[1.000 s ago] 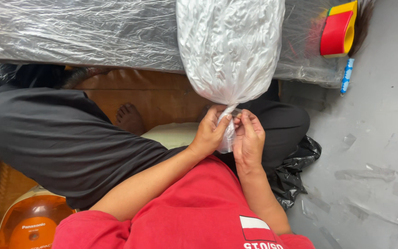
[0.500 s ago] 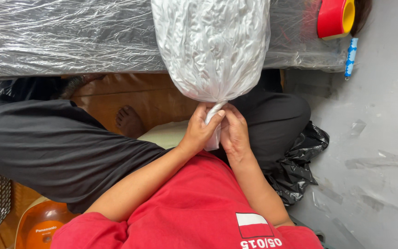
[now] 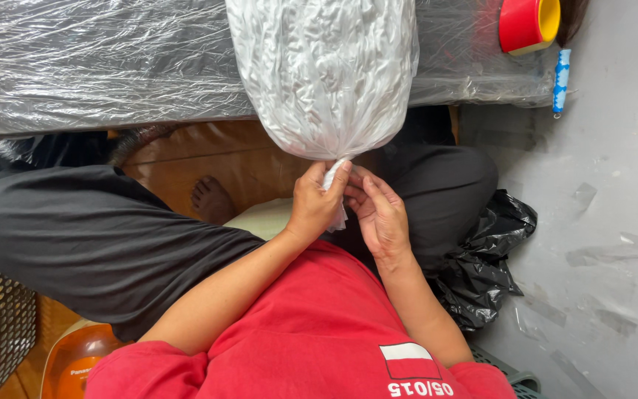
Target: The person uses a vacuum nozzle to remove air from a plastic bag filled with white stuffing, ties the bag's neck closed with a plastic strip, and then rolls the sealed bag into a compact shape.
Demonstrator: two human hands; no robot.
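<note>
I see both hands closed in since a second ago: left hand (image 3: 315, 203) pinches the twisted neck (image 3: 336, 171) of the stuffed plastic bag (image 3: 323, 74), upper centre; right hand (image 3: 379, 214) fingers curl against it.

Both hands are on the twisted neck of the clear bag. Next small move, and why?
Probably loop the twisted neck round and tie it off. The left hand pinches the neck just under the full clear bag, and the right hand has its fingers on the loose tail beside it. The neck is gathered narrow, but no knot or tie shows, so it could untwist if let go.
</note>
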